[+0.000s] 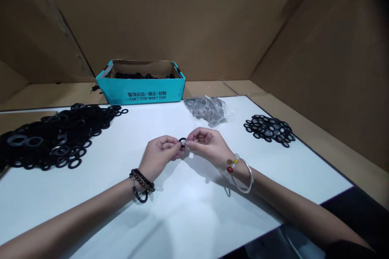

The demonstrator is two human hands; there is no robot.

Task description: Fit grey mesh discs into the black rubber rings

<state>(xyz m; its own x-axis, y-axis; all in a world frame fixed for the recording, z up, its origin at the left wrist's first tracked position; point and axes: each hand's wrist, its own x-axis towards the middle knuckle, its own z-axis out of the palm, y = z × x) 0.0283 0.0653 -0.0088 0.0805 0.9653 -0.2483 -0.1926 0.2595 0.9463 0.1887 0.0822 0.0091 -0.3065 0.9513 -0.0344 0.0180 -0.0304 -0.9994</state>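
Note:
Over the middle of the white tabletop, my two hands meet at a small black ring [182, 139]. The thumb and fingers of my left hand [161, 149] pinch its left side. A small pale disc [184, 143] shows within the ring. My right hand [208, 143] is closed, its thumb and forefinger pinched at the disc's right edge; the fingertips partly cover both pieces. Beyond my right hand lies a clear plastic bag [208, 109] of grey flat pieces. To the right is a smaller pile of black rings [269, 129], some with greyish centres.
A large heap of black rings [60, 133] spreads over the table's left side. At the back stands a turquoise open box [141, 89] with black pieces inside. Cardboard walls [170, 20] surround the white tabletop [194, 226] at the back and sides.

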